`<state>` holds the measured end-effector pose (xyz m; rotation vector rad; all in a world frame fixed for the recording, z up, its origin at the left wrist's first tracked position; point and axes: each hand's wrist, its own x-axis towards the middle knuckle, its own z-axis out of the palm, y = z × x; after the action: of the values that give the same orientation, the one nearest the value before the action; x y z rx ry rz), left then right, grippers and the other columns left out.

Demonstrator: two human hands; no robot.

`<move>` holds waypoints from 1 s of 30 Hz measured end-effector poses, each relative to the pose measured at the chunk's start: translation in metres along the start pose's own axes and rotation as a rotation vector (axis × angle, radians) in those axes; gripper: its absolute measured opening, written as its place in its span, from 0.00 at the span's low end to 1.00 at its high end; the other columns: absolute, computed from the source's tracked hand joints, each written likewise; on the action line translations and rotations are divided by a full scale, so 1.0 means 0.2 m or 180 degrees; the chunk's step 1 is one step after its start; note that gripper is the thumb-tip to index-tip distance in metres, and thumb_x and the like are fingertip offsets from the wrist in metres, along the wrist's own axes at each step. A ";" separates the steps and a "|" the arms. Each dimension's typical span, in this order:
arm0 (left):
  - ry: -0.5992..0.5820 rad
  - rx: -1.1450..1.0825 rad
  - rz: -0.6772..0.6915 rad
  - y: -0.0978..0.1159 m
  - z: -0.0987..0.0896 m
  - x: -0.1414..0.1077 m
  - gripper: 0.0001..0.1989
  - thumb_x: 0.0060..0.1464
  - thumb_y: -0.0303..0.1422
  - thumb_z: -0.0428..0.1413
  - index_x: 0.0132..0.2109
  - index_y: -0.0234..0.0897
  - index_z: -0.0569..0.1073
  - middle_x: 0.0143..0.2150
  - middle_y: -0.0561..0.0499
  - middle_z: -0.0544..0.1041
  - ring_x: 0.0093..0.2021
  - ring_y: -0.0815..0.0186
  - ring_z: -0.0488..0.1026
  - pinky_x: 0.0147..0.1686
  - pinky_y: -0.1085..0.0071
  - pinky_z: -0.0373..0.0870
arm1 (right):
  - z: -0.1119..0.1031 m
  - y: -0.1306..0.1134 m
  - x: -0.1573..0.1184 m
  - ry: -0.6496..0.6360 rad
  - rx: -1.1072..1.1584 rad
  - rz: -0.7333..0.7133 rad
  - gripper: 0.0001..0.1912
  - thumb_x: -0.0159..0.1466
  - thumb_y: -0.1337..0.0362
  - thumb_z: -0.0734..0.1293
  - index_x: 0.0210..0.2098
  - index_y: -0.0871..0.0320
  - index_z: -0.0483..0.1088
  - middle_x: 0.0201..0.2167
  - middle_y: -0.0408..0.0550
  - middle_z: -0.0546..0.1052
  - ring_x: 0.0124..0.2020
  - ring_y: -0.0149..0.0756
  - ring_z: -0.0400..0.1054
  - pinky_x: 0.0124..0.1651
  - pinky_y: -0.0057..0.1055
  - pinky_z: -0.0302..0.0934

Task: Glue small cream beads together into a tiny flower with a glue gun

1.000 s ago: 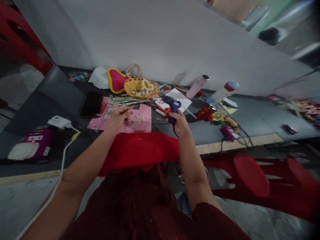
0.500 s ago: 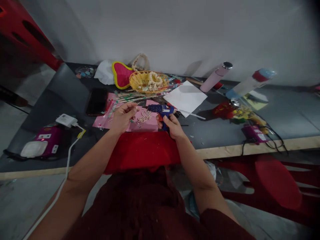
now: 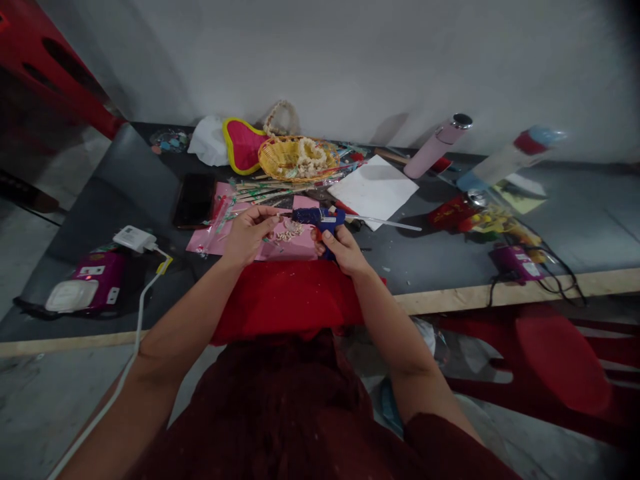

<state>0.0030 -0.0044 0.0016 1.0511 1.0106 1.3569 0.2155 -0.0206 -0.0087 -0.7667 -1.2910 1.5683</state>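
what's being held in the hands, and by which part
The right hand holds the blue glue gun by its handle. The left hand seems to pinch something near the gun's nozzle, too small to identify.

Tabletop [image 3: 143,180] is dark grey, front edge [image 3: 465,297] pale wood. Directly on it: phone [image 3: 195,200], pink paper [image 3: 300,252], white paper [image 3: 375,188], pink flask [image 3: 437,148], red can [image 3: 451,212], purple socket boxes [image 3: 106,272].

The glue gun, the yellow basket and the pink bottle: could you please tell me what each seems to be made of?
The glue gun looks like hard plastic, judging by its blue, moulded-looking body. The yellow basket seems woven from bamboo or similar strips, as its lattice shows. The pink bottle may be coated metal, smooth and satin; its cap has a metallic shine.
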 end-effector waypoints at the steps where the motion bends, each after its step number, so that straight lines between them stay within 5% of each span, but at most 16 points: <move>1: -0.0005 0.0001 -0.0014 0.00 0.00 0.00 0.10 0.43 0.32 0.62 0.35 0.34 0.74 0.26 0.53 0.72 0.21 0.75 0.64 0.21 0.77 0.62 | 0.00 0.00 0.00 -0.0024 0.0004 -0.0009 0.14 0.60 0.53 0.65 0.40 0.54 0.61 0.33 0.42 0.67 0.25 0.23 0.58 0.29 0.25 0.60; 30: -0.0060 -0.0092 -0.0034 0.00 0.00 0.00 0.10 0.42 0.31 0.62 0.35 0.33 0.75 0.29 0.52 0.74 0.22 0.76 0.65 0.21 0.77 0.62 | 0.00 0.00 0.00 -0.0050 -0.0133 0.0012 0.16 0.59 0.51 0.65 0.39 0.54 0.60 0.32 0.41 0.66 0.24 0.23 0.57 0.29 0.26 0.60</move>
<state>0.0032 -0.0046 0.0022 1.0338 0.9788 1.3469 0.2150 -0.0201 -0.0090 -0.7847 -1.3383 1.5572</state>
